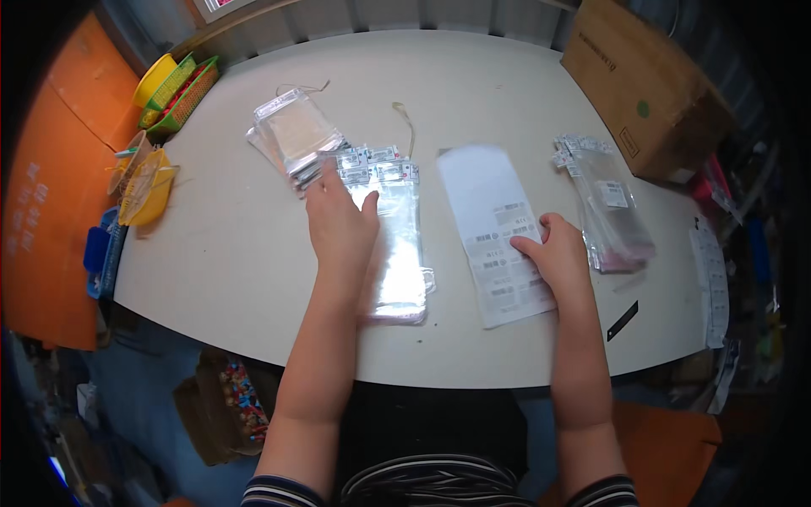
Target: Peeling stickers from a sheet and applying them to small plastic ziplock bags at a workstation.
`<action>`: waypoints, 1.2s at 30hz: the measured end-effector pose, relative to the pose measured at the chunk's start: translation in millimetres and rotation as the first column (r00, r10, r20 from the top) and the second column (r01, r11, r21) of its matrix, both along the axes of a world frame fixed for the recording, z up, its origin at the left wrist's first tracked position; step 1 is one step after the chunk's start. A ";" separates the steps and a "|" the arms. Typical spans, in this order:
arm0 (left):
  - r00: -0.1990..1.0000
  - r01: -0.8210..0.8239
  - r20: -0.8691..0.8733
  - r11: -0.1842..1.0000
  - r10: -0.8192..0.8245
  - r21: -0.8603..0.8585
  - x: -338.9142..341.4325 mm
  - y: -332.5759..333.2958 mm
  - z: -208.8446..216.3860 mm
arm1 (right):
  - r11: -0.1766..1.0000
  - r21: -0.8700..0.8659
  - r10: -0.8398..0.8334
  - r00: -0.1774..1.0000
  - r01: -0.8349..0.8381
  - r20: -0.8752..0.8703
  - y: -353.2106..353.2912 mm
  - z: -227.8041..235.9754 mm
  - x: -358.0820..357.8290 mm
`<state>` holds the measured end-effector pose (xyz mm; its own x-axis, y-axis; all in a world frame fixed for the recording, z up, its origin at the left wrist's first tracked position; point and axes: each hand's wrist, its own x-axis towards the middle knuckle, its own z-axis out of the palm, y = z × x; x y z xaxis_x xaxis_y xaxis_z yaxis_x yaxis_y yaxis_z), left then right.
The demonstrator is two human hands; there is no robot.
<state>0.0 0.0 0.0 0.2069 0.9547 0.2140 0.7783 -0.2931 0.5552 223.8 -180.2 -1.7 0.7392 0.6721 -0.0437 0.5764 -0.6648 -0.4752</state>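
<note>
In front of me lies a stack of clear plastic bags (393,262) with small printed labels along their top ends. My left hand (340,218) reaches over the upper left of this stack, thumb held away from the fingers, fingertips at the labelled ends. Whether it touches a bag is hard to make out. To the right is a long white sheet of printed stickers (490,190), its far end plain and curled. My right hand (559,253) grips the sheet's right edge, thumb on top; the other fingers are partly hidden.
Another pile of bags (296,131) lies farther back on the left. More labelled clear bags (610,203) lie at the right, before a cardboard box (642,93). A black flat blade-like strip (623,321) rests near the front edge. Baskets (182,93) line the left side.
</note>
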 end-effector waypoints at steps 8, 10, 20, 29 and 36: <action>0.765 0.337 0.556 0.938 -0.325 0.084 20.2 -22.9 8.2 | 0.831 0.538 0.352 0.614 0.143 -0.707 8.2 15.4 -4.0; 0.615 0.581 0.787 0.697 -0.037 -0.421 20.3 -26.3 12.5 | 0.802 0.583 0.425 0.564 0.128 -0.708 6.8 16.4 -7.0; 0.420 0.775 0.906 0.497 0.056 -0.390 17.9 -41.8 24.0 | 0.697 0.666 0.381 0.924 -0.265 -0.031 14.4 21.6 -36.0; 0.451 0.836 0.886 0.397 -0.108 -0.378 20.4 -47.7 18.7 | 0.560 0.563 0.492 0.790 -0.608 0.364 11.4 20.3 -36.7; 0.456 0.833 0.883 0.404 -0.113 -0.378 20.8 -46.0 15.6 | 0.497 0.546 0.471 0.738 -0.675 0.483 12.2 20.4 -36.5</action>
<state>20.8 -46.0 15.6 0.8224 0.5564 -0.1185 -0.0639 0.2973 0.9526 187.3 -167.9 18.7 0.0913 0.7142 0.6940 0.8659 0.2872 -0.4095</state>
